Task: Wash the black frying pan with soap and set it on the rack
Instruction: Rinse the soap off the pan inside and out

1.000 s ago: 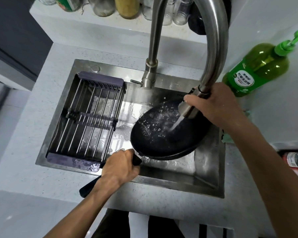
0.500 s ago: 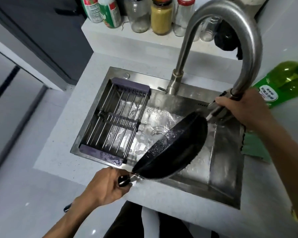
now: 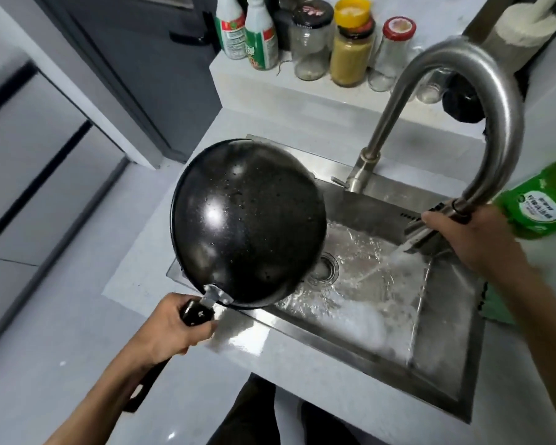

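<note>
The black frying pan is turned bottom-up, its wet glossy underside facing me, over the left part of the steel sink. My left hand grips its black handle at the sink's front left corner. The pan hides the rack beneath it. My right hand holds the pull-out faucet head, and water sprays from it into the sink basin, right of the pan.
A green soap bottle lies at the right edge on the counter. The curved faucet neck arches over the sink. Several jars and bottles line the back ledge. The drain sits mid-basin.
My left hand has flipped the pan from tilted open-side-up to bottom-up and swung it left over the rack. The spray now hits the basin instead of the pan.
</note>
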The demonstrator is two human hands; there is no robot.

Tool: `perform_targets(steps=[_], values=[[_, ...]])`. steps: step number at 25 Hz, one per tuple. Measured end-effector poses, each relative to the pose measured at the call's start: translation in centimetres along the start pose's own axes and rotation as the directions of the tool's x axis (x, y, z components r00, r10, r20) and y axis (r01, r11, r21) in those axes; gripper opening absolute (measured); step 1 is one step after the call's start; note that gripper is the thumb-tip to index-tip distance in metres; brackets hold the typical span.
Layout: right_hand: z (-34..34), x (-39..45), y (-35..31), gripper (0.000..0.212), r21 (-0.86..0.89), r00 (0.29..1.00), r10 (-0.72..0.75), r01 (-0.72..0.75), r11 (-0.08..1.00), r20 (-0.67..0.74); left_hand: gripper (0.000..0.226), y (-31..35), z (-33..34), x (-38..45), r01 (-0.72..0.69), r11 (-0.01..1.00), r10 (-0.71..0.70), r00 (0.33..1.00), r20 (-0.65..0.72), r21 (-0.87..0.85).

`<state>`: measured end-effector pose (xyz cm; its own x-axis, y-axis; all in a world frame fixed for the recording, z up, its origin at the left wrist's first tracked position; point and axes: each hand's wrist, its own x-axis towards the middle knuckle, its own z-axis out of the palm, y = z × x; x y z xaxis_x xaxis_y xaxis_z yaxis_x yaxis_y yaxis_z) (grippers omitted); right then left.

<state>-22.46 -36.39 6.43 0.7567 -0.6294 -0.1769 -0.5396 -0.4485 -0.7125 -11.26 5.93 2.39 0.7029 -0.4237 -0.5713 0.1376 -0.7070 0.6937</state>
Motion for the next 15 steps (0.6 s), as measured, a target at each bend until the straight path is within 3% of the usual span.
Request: perform_targets(steps=[4,11,15], values=[[2.3,-0.8,-1.4,0.029,0.037,0.999,-0.008,0.007,0.999,0.033,0.027,-0.7,-2.9,2.0,0.021,0.998,-0.027,0.995,-0.092,-0.065],[4.1,-0.8,-2.2,0.037,0.012,0.999,0.038,-0.038,0.999,-0.023,0.026,-2.8,-3.6,8.4,0.058,0.991,-0.064,0.997,-0.045,-0.119],[4.3,-0.9,-1.9,0.020,0.100,0.999,0.037,-0.034,0.994,-0.025,0.024,-4.1,-3.4,10.9,0.101,0.986,-0.104,0.994,-0.016,-0.129]])
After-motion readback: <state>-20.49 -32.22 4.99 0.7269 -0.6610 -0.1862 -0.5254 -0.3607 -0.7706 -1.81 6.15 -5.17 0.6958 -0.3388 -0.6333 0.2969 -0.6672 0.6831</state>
